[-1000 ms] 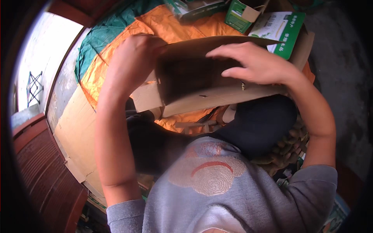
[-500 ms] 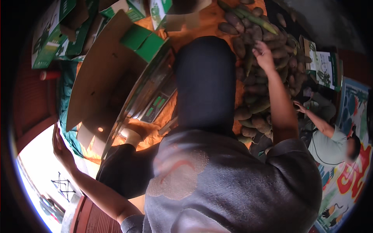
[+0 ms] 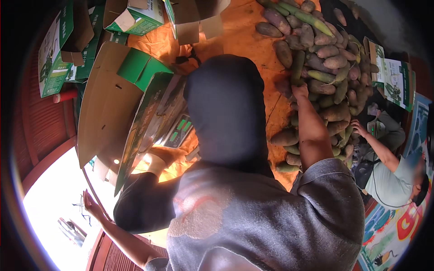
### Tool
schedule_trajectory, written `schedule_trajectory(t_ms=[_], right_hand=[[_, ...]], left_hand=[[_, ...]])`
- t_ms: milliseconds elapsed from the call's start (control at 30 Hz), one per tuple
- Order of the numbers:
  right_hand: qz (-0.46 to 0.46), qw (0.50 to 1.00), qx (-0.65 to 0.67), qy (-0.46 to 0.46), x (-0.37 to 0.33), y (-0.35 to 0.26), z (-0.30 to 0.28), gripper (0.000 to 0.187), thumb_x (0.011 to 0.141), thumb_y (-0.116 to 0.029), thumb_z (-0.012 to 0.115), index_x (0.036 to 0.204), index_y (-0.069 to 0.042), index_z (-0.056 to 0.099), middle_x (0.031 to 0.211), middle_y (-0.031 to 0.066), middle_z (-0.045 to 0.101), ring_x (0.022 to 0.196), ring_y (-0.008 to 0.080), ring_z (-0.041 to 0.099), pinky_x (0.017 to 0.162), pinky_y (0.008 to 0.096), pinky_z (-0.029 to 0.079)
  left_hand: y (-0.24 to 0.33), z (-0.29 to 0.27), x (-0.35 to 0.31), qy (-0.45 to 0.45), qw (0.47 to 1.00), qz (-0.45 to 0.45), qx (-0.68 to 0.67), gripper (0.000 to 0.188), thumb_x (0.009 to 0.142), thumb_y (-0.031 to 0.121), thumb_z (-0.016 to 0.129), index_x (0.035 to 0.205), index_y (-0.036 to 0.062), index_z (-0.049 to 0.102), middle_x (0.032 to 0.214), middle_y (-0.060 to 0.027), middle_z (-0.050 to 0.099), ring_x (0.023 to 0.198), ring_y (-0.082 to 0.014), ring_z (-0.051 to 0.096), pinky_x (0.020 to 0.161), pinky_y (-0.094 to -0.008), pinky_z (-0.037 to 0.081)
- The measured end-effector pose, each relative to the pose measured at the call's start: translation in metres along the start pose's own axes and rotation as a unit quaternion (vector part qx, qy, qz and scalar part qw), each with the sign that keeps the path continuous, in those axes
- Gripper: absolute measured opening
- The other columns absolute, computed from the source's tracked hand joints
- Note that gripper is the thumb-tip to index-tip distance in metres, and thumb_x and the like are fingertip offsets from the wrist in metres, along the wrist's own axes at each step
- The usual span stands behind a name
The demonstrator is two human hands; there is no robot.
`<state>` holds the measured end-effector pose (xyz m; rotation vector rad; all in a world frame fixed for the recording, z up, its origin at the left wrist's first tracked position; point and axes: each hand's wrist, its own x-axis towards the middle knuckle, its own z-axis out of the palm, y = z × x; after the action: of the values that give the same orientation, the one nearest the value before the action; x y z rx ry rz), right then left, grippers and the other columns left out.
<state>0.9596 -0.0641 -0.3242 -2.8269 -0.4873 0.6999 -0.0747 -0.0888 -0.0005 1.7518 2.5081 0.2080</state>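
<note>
My right hand [image 3: 299, 90] is at the left side of a heap of muddy root vegetables [image 3: 332, 62], purple-brown and green, like radishes. Its fingers are curled round the near end of a long green radish [image 3: 297, 67]; part of the grip is hidden. Out at the lower left, my left hand [image 3: 92, 207] holds nothing, its fingers stretched out and apart. The nearest thing to it is a large open cardboard box [image 3: 97, 108], which leans beside my leg. Partly behind the box, a scale [image 3: 180, 131] with green-lit displays rests on the orange sheet.
Several green and white cartons [image 3: 56, 58] stand at the far left. An orange sheet [image 3: 244, 31] covers the floor under the heap. At the right, a co-worker [image 3: 391, 176] reaches a hand toward the vegetables, near another carton [image 3: 398, 81].
My right hand has come down from open above the heap and closed on the green radish. My left hand has dropped lower, away from the box. The whole view has shifted slightly.
</note>
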Motion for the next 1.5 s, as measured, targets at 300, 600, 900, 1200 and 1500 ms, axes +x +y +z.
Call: schedule_trajectory(t_ms=[300, 600, 900, 1200, 1500], right_hand=[[-0.039, 0.991, -0.124, 0.028, 0.057, -0.014, 0.017, 0.078, 0.078, -0.047, 0.076, 0.136, 0.000, 0.053, 0.134, 0.0227, 0.061, 0.125, 0.0371, 0.059, 0.104, 0.0451, 0.049], [0.015, 0.928, 0.326, -0.178, 0.075, 0.005, -0.004, 0.039, 0.091, -0.024, 0.070, 0.125, -0.008, 0.065, 0.113, 0.0091, 0.071, 0.104, 0.0298, 0.067, 0.093, 0.0459, 0.052], [-0.066, 0.696, 0.612, -0.370, -0.053, -0.096, -0.095, 0.037, 0.097, -0.021, 0.067, 0.129, -0.004, 0.062, 0.125, 0.0076, 0.066, 0.118, 0.0246, 0.059, 0.104, 0.0406, 0.042], [-0.538, 0.525, 0.562, -0.345, -0.286, -0.386, -0.291, 0.081, 0.095, -0.036, 0.068, 0.154, 0.003, 0.028, 0.161, 0.0209, 0.026, 0.150, 0.0377, 0.025, 0.126, 0.0502, 0.018], [-0.564, 0.538, 0.408, -0.476, -0.491, -0.516, -0.238, 0.073, 0.098, -0.042, 0.061, 0.152, -0.002, 0.031, 0.149, 0.0201, 0.044, 0.140, 0.0363, 0.043, 0.120, 0.0500, 0.033]], left_hand=[[-0.009, 0.021, -0.043, -0.005, 0.950, -0.226, -0.217, 0.042, 0.106, 0.031, 0.054, 0.135, 0.0002, 0.060, 0.146, -0.0171, 0.052, 0.131, -0.0271, 0.054, 0.109, -0.0388, 0.045], [0.018, 0.019, -0.025, 0.057, 0.967, -0.177, -0.176, 0.035, 0.103, 0.031, 0.057, 0.127, 0.0076, 0.070, 0.128, -0.0117, 0.069, 0.118, -0.0222, 0.064, 0.097, -0.0355, 0.052], [0.061, -0.029, 0.019, 0.114, 0.969, -0.097, -0.195, 0.033, 0.107, 0.020, 0.052, 0.132, 0.0011, 0.063, 0.139, -0.0149, 0.061, 0.129, -0.0252, 0.058, 0.109, -0.0372, 0.047], [0.130, -0.046, 0.084, 0.157, 0.959, 0.071, -0.224, 0.025, 0.104, 0.010, 0.055, 0.124, 0.0092, 0.071, 0.137, -0.0105, 0.063, 0.124, -0.0218, 0.061, 0.099, -0.0361, 0.053], [0.167, -0.042, 0.081, 0.074, 0.953, 0.154, -0.250, 0.025, 0.100, 0.018, 0.062, 0.122, 0.0109, 0.072, 0.131, -0.0094, 0.067, 0.120, -0.0278, 0.064, 0.102, -0.0400, 0.050]])
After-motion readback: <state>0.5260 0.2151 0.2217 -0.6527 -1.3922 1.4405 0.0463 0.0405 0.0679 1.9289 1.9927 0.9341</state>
